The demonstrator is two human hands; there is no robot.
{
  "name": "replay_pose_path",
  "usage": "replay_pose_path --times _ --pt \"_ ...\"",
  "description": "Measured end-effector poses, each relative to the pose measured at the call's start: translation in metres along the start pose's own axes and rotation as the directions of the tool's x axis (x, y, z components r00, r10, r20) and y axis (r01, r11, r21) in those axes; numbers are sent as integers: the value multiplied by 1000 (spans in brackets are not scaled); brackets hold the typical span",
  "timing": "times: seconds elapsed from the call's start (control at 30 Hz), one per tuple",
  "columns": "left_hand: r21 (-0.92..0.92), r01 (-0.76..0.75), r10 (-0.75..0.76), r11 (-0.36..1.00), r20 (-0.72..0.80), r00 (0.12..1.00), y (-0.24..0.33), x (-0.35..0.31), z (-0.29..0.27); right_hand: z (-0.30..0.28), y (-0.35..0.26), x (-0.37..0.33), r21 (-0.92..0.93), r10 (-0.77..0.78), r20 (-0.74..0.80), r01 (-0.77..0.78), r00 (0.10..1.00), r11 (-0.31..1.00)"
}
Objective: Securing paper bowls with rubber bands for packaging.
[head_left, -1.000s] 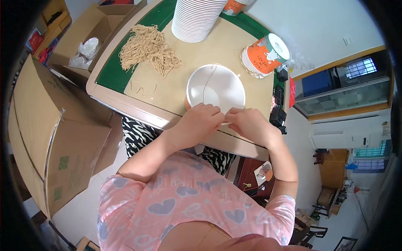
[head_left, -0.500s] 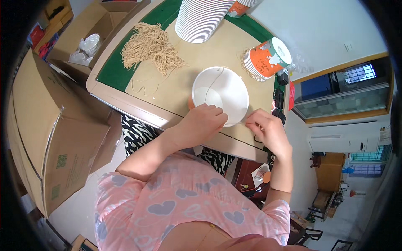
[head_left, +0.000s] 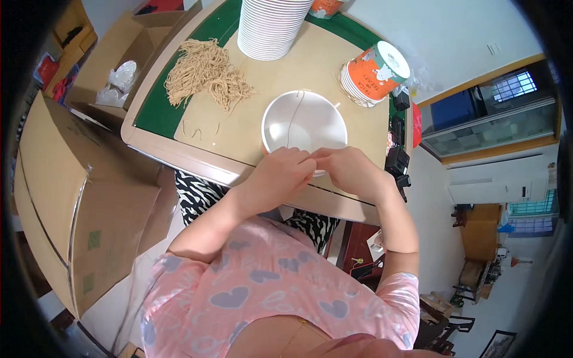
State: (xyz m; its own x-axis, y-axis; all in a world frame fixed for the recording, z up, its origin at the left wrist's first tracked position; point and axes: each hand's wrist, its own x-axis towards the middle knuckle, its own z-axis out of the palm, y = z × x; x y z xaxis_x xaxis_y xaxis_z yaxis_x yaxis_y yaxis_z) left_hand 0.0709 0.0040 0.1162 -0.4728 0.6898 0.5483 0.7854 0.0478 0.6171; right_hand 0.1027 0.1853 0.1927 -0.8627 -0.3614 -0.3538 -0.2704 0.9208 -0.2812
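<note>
Two bare hands meet at the near rim of a round white paper bowl (head_left: 303,124), which stands open side up on the tan sheet covering the surface (head_left: 334,65). The left hand (head_left: 280,176) lies at the bowl's 7 o'clock edge, fingers (head_left: 303,162) curled narrow and touching the rim; the right hand (head_left: 352,172) lies at 5 o'clock, fingers drawn together, fingertips touching those of the left. Whether either hand pinches something small cannot be told. A thin pale strand runs across the inside of the bowl.

Items about the bowl:
- Loose heap of pale tan straw-like strands (head_left: 206,74), at 10 o'clock, partly on the green border of the surface.
- Tall stack of white paper bowls (head_left: 268,27), at 12 o'clock, upside down.
- Short stack of orange printed paper cups with a white lid (head_left: 373,71), lying tilted at 2 o'clock.
- Black devices (head_left: 397,161) along the surface's edge at 4 o'clock.
- Large brown cardboard box (head_left: 65,203) on the floor at 8 o'clock.
- Open cardboard box with clear plastic bags (head_left: 116,80), at 9 o'clock.
</note>
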Motion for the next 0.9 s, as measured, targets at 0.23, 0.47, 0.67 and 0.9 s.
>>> replay_pose_path --times 0.23,0.47,0.67,0.9 --pt "44 -13 13 999 -4 1000 3 0 -1 -5 16 -3 16 -86 131 85 988 996" --pt "62 4 -5 998 10 1000 0 -2 -1 -6 18 -18 100 -80 -37 84 996 991" --pt "60 9 -10 998 20 1000 -1 -1 -2 10 20 -28 227 -103 -339 187 935 956" --pt "-94 149 -134 984 149 980 8 8 -12 46 19 -21 468 288 -538 -3 792 884"
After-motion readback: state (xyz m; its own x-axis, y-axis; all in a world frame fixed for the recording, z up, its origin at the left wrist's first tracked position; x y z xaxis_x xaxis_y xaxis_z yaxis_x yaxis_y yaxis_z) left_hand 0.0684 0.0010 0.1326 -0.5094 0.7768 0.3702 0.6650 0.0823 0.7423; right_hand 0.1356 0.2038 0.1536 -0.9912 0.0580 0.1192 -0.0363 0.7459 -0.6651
